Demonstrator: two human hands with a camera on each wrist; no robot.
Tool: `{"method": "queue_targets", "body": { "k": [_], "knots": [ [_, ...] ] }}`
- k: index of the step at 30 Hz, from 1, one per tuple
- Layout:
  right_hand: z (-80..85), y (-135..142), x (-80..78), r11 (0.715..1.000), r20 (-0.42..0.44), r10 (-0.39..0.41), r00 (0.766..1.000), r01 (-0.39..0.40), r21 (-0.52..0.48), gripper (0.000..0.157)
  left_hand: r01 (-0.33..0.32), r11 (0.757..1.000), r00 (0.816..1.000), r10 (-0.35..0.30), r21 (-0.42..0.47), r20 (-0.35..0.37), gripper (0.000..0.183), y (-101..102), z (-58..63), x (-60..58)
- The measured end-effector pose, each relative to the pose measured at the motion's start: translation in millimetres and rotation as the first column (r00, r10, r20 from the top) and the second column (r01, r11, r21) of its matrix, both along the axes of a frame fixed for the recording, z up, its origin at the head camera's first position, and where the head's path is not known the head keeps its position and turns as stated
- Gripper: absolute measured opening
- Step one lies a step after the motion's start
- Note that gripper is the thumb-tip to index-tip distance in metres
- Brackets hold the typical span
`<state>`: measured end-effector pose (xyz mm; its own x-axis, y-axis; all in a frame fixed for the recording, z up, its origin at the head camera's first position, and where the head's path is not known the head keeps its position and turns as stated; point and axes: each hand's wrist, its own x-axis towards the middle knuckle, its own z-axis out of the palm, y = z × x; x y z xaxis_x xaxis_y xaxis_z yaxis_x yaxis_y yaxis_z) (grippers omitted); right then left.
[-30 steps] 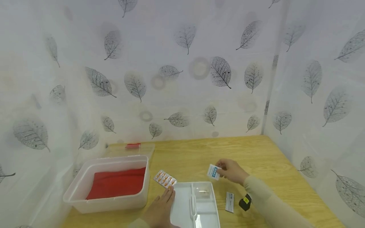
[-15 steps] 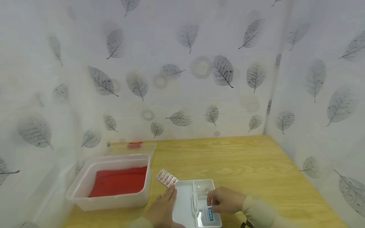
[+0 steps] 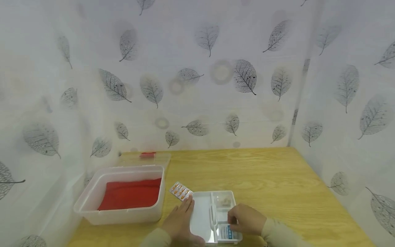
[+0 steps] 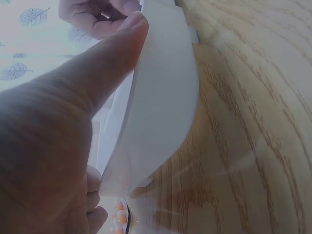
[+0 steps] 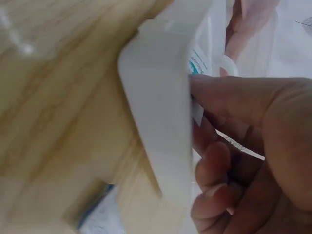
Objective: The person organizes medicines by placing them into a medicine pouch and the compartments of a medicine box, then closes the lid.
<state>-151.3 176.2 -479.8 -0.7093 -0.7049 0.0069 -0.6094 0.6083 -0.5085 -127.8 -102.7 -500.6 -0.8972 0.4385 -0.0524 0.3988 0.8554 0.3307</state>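
Right hand (image 3: 245, 219) sits over the near right compartment of the white divided tray (image 3: 200, 219), fingers curled down onto a small white packet with blue print (image 3: 227, 232); whether it pinches the packet or only presses it is hard to say, since the knuckles cover most of it. In the right wrist view the thumb lies against the tray's wall and the packet shows only as a sliver. Left hand (image 3: 180, 223) rests with straight fingers on the tray's left edge, its thumb along the rim in the left wrist view. A blister pack of orange pills (image 3: 181, 191) lies on the counter (image 3: 271, 178) just beyond those fingertips. The tray's near end is cut off by the frame. Its far right compartment holds something pale, too blurred to identify. A clear bin (image 3: 121, 197) with a red cloth (image 3: 131, 193) stands to the left.
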Motion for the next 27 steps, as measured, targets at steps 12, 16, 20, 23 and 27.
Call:
{"method": "queue_targets", "body": {
  "k": [12,16,20,23,27],
  "knots": [
    [-16.3,2,-1.9,0.998,-0.113,-0.049,0.992,0.052,0.022,0.015,0.014,0.999,1.000,-0.014,0.047,0.000,0.137,-2,-12.7,-6.2],
    [-17.9,0,-2.2,0.999,-0.111,-0.048,0.993,0.050,0.017,0.015,0.016,0.999,1.000,-0.016,0.045,-0.004,0.137,-4,-12.0,-5.8],
    [-18.2,1,-2.7,0.998,-0.106,-0.056,0.993,0.054,-0.017,0.014,0.013,0.999,1.000,-0.013,0.052,-0.006,0.136,-3,-10.7,-5.3],
    [-16.9,6,-5.0,0.993,-0.056,-0.095,0.994,0.091,-0.071,0.011,0.015,0.999,1.000,-0.014,0.049,-0.009,0.135,-3,-11.6,-5.1],
    [-11.6,20,-13.7,0.971,0.018,-0.213,0.977,0.214,-0.106,0.004,0.015,0.999,1.000,-0.014,0.040,-0.008,0.135,-3,-13.7,-5.1]
  ]
}}
